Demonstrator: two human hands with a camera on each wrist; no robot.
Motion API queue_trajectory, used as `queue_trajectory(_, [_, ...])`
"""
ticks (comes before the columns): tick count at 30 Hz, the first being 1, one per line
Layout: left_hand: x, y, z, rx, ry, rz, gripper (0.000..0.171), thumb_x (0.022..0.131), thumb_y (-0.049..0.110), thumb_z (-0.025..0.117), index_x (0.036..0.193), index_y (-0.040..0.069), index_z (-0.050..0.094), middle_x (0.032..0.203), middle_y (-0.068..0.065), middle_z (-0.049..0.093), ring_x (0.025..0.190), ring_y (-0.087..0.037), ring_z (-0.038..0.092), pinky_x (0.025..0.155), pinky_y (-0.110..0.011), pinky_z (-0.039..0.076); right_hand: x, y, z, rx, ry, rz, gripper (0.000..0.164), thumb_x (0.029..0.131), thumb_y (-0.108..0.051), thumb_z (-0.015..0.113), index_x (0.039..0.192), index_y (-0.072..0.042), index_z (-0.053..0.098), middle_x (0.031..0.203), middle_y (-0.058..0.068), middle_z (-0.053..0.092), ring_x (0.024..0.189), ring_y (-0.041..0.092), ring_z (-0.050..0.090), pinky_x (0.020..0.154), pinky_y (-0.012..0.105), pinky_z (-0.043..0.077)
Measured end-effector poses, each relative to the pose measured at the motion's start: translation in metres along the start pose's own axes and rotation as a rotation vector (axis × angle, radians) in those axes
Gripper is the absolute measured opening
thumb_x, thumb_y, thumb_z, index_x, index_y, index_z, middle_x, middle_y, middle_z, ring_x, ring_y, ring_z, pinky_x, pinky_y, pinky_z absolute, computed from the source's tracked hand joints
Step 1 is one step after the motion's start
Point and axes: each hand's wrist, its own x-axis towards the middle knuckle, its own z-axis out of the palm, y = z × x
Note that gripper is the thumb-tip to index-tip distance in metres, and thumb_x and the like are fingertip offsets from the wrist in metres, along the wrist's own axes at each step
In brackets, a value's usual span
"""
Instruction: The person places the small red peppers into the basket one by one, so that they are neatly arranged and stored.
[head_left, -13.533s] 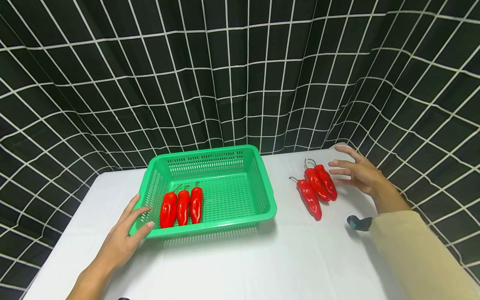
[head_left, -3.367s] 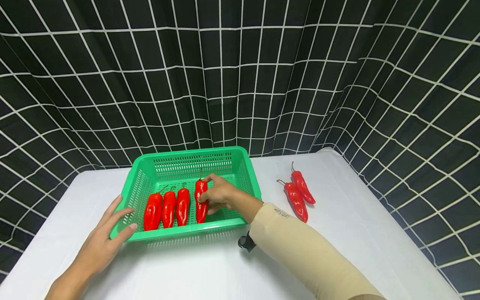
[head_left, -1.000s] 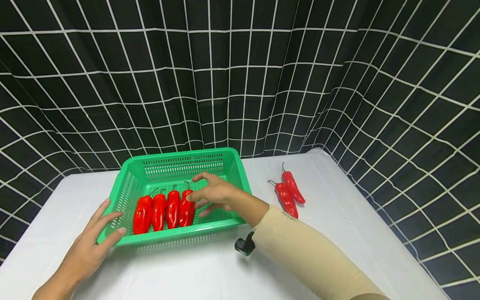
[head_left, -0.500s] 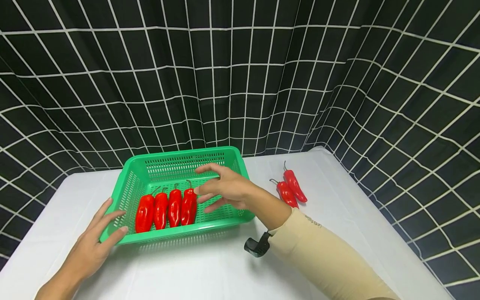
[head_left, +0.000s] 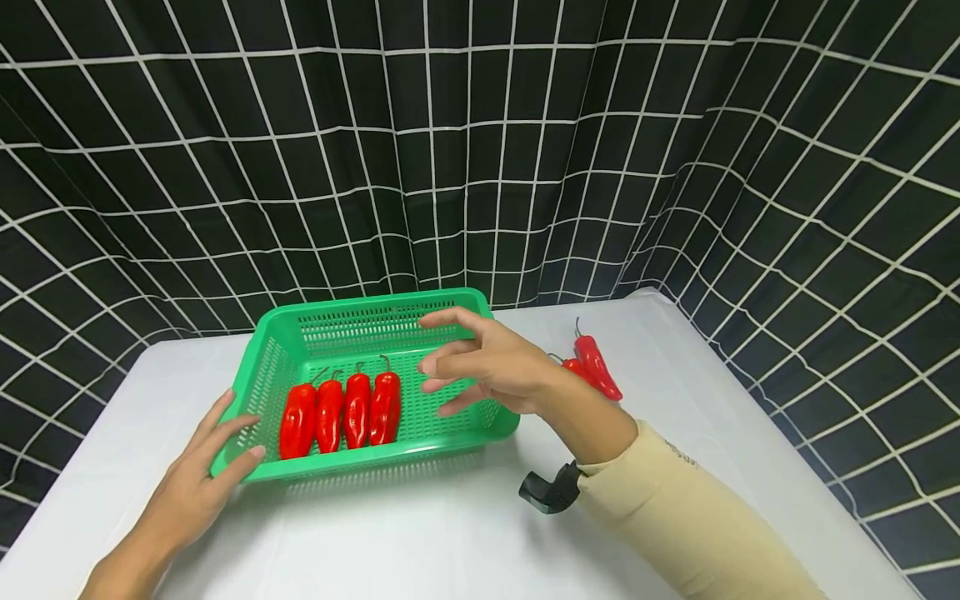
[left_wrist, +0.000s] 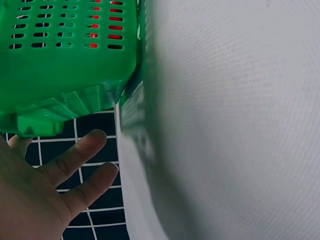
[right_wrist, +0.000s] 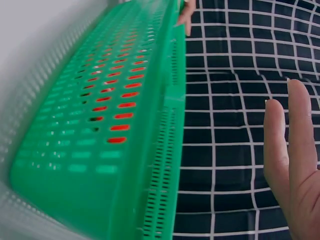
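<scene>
A green slotted plastic basket (head_left: 435,447) holds several glossy red peppers (head_left: 385,408) lying side by side in its left half, stems toward the back. My left hand (head_left: 183,492) rests at the basket's left front corner, its fingers (left_wrist: 90,190) extended in the left wrist view. Over the basket's right part hovers my right hand (head_left: 495,362), fingers spread and holding nothing. In the right wrist view its fingers (right_wrist: 300,125) stand straight beside the basket wall (right_wrist: 75,185). Right of the basket, one red pepper (head_left: 597,367) lies on the table; another (head_left: 576,367) is mostly hidden behind my right wrist.
White cloth covers the table (head_left: 360,542). A black curtain with a white grid (head_left: 450,167) encloses the back and sides. A small dark device (head_left: 551,490) is strapped at my right wrist, below the beige sleeve (head_left: 675,500).
Over ten seconds ago three peppers lay in the basket and three outside; one was carried in by my right hand and let go. That hand has since lifted and moved right; the left stays.
</scene>
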Motion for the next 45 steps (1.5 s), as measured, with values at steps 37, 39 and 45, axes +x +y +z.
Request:
queue_trajectory(37, [0.004, 0.004, -0.001, 0.018, -0.011, 0.022, 0.043, 0.097, 0.033, 0.056, 0.134, 0.012, 0.053, 0.159, -0.004, 0.014, 0.134, -0.047, 0.029, 0.085, -0.075, 0.03, -0.061, -0.018, -0.048, -0.089, 0.11, -0.064, 0.064, 0.088, -0.004, 0.067, 0.143, -0.015, 0.037, 0.124, 0.03, 0.052, 0.105, 0.046, 0.059, 0.076, 0.059, 0.051])
queue_trajectory(39, [0.003, 0.003, -0.002, 0.02, -0.012, 0.023, 0.043, 0.097, 0.034, 0.056, 0.134, 0.012, 0.053, 0.159, -0.004, 0.014, 0.134, -0.047, 0.029, 0.085, -0.075, 0.029, -0.064, -0.019, -0.05, -0.103, 0.114, -0.075, 0.063, 0.089, -0.004, 0.066, 0.143, -0.014, 0.036, 0.124, 0.03, 0.052, 0.105, 0.045, 0.06, 0.075, 0.06, 0.051])
queue_trajectory(45, [0.001, 0.001, -0.003, 0.024, -0.008, 0.02, 0.043, 0.097, 0.033, 0.057, 0.134, 0.013, 0.053, 0.159, -0.004, 0.014, 0.134, -0.047, 0.029, 0.084, -0.075, 0.03, -0.068, -0.025, -0.056, -0.119, 0.125, -0.09, 0.061, 0.091, -0.003, 0.062, 0.144, -0.015, 0.035, 0.126, 0.032, 0.05, 0.103, 0.041, 0.062, 0.075, 0.061, 0.05])
